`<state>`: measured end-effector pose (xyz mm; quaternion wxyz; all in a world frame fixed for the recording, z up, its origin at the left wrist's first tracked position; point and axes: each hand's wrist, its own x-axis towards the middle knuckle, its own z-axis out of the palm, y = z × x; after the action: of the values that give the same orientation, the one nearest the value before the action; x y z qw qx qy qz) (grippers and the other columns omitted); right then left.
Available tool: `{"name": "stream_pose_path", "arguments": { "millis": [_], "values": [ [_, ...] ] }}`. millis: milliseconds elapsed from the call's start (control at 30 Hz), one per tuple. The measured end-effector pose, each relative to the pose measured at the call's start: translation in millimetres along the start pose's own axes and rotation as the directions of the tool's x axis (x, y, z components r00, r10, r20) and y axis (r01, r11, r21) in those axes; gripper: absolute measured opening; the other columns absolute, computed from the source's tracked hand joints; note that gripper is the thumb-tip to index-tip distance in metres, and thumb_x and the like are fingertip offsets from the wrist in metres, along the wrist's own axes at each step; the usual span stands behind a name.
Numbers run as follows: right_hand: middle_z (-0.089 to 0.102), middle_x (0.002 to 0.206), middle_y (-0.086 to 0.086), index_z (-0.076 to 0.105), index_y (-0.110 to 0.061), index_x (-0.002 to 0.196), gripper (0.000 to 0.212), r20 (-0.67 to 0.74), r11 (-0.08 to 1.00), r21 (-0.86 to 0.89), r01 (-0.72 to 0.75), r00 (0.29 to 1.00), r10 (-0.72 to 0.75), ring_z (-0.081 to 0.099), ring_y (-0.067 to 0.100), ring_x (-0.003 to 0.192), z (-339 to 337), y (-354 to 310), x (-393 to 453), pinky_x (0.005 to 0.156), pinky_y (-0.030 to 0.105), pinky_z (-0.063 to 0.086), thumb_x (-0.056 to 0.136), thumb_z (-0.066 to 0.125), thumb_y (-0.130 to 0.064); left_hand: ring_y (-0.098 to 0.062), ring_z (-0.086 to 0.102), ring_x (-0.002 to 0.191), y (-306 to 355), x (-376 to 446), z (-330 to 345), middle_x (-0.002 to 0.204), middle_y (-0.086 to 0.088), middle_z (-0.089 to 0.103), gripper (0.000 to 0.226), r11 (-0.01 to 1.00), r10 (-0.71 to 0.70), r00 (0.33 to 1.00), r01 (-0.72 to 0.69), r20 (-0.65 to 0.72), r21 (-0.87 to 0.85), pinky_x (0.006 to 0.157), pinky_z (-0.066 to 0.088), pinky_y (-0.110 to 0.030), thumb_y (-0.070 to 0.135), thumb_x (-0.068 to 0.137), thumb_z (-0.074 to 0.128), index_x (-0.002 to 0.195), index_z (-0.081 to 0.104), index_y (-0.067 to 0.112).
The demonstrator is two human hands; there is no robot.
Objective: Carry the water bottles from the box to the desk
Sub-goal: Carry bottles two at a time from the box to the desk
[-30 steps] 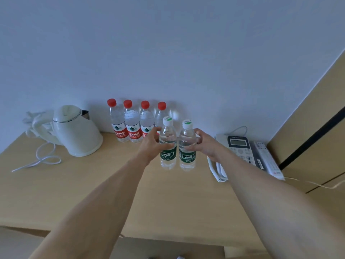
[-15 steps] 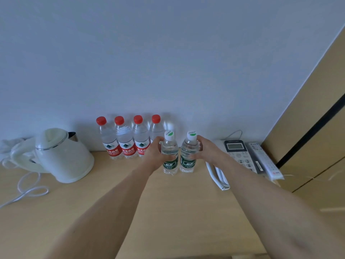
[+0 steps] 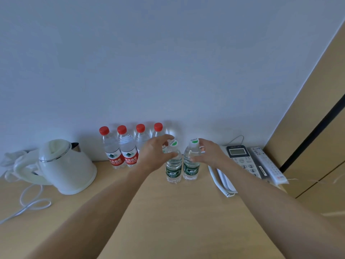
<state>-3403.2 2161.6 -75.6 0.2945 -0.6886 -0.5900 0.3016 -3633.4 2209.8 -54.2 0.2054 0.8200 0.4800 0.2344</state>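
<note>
**Two green-label bottles stand on the worktop**

Both arms reach forward. The left hand (image 3: pixel 155 154) and right hand (image 3: pixel 209 154) flank the upright green-label bottles (image 3: pixel 182 165), fingers loosely spread, right of red-capped bottles (image 3: pixel 121 146) reading "SPRING".

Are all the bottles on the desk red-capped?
No, the two front bottles have white caps with green marks.
</note>
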Motion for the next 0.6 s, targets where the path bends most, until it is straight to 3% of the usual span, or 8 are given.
{"name": "stream_pose_path", "arguments": {
  "millis": [100,167,333,600],
  "values": [
    [0.069,0.101,-0.011,0.067,-0.024,0.11,0.046,-0.066,0.996,-0.067,0.062,0.996,-0.067,0.063,0.009,0.092,-1,-5,-2,0.069,0.011,0.04,0.069,0.088,-0.026,-0.016,0.065,0.095,14,17,-14,0.1,0.006,0.073,0.047,0.965,0.066,0.998,-0.068,0.016,0.253,0.078,0.045,-0.027,0.046,0.079,0.081,0.121,0.071,0.028],
    [0.07,0.1,-0.01,0.068,-0.025,0.106,0.042,-0.087,0.994,-0.071,0.079,0.993,-0.086,0.064,0.008,0.091,-1,-7,-5,0.069,0.012,0.041,0.069,0.087,-0.027,-0.019,0.064,0.096,18,26,-17,0.102,0.003,0.073,0.045,0.926,0.075,0.996,-0.086,0.046,0.367,0.084,0.047,-0.032,0.05,0.079,0.08,0.119,0.071,0.03],
    [0.07,0.102,-0.01,0.067,-0.024,0.11,0.044,-0.125,0.995,-0.062,0.083,0.988,-0.091,0.064,0.007,0.093,0,-9,-11,0.073,0.015,0.044,0.071,0.085,-0.026,-0.019,0.054,0.11,16,46,-16,0.106,0.001,0.067,0.043,0.884,0.105,0.993,-0.121,0.06,0.451,0.095,0.038,-0.035,0.055,0.08,0.077,0.116,0.071,0.033],
    [0.069,0.104,-0.01,0.065,-0.02,0.111,0.043,-0.146,0.993,-0.082,0.083,0.985,-0.095,0.063,0.01,0.096,2,-10,-14,0.082,0.027,0.05,0.073,0.085,-0.025,-0.017,0.05,0.114,16,87,-13,0.108,0.004,0.068,0.044,0.849,0.098,0.994,-0.114,0.058,0.516,0.093,0.032,-0.033,0.054,0.083,0.075,0.121,0.069,0.033]
  ]
}}
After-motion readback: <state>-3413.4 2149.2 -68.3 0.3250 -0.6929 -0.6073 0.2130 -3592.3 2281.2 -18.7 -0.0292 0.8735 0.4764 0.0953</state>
